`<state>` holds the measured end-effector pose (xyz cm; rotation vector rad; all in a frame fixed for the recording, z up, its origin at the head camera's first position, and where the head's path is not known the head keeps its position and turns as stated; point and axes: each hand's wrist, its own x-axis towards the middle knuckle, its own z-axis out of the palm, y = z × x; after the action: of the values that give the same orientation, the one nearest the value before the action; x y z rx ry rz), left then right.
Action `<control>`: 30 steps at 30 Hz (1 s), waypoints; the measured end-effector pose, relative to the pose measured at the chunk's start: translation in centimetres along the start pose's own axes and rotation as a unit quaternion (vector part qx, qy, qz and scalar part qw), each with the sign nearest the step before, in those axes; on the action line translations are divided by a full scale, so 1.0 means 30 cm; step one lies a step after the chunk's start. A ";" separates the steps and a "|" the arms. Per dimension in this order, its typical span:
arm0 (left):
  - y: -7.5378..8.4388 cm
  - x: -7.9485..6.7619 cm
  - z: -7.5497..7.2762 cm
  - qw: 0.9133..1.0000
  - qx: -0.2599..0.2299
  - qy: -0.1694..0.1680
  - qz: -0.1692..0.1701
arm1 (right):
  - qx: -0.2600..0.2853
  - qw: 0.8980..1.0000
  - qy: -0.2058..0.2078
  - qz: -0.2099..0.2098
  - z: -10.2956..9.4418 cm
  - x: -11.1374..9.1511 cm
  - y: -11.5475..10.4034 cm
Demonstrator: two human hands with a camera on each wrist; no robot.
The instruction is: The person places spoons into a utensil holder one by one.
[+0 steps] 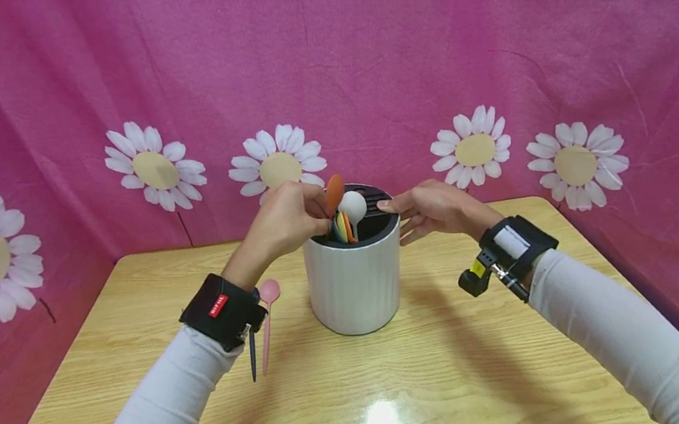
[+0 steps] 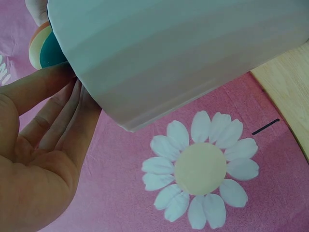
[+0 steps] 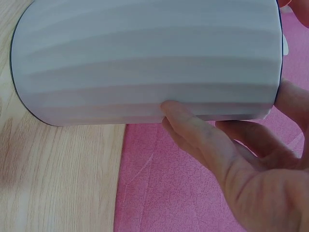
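Observation:
A white ribbed utensil holder [image 1: 356,286] with a dark slotted insert [image 1: 374,225] stands upright on the table. My left hand [image 1: 288,219] is at its left rim, where thumb and fingers appear to pinch an orange spoon [image 1: 334,192] near its neck; the fingertips are partly hidden. Close by, a white spoon [image 1: 353,206] and several coloured spoons, one of them teal [image 2: 52,50], stick up from the opening. With the thumb on the rim and the fingers along the outer wall, my right hand [image 1: 427,208] grips the holder from the right.
A pink spoon [image 1: 269,292] lies on the wooden table [image 1: 468,382], left of the holder. Beside it is a dark blue utensil [image 1: 253,358], partly covered by my left wrist. Behind the table hangs a magenta cloth [image 1: 357,57] with white flowers.

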<state>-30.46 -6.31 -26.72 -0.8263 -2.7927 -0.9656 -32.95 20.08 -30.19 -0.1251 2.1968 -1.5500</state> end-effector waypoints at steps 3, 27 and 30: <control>-0.001 0.000 -0.004 1.000 0.003 0.000 0.003 | 0.001 1.000 0.000 0.000 0.001 0.000 -0.003; -0.007 -0.010 -0.017 1.000 0.000 -0.007 -0.014 | 0.007 1.000 0.005 0.006 0.011 -0.001 -0.007; -0.001 -0.012 -0.020 1.000 -0.002 -0.004 -0.011 | 0.007 1.000 0.004 0.005 0.010 0.000 -0.005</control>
<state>-30.25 -6.86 -26.34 -0.8038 -2.8124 -0.9731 -32.86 19.76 -30.13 -0.1027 2.1879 -1.5632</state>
